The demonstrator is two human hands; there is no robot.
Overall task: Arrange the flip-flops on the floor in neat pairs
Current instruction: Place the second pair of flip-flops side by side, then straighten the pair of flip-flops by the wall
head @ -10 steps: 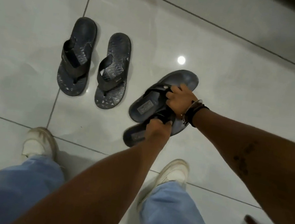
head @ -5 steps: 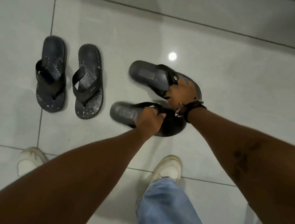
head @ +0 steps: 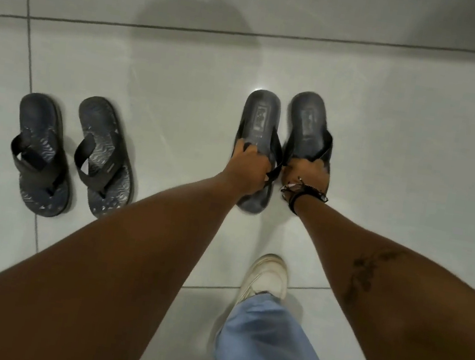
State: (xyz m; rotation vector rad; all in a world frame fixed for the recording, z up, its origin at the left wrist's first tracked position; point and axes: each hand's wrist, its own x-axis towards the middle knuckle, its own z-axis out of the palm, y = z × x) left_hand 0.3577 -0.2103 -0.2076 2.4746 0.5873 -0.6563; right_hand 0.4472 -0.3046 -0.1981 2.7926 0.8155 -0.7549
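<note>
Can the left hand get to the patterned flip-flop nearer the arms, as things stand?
Probably not yet: the left hand is shut on a smooth flip-flop. The floor between it and the patterned flip-flop is bare, so once it lets go the way looks free.

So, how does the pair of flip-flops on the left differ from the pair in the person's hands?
The left pair lies free on the floor, untouched; the right pair is gripped, one flip-flop in the left hand and one in the right hand. The left pair has wavy patterned footbeds; the right pair has smooth footbeds with a rectangular label at the heel. The left pair sits slightly angled, the right pair nearly parallel. Both are dark, side by side, heels away from the person.
</note>
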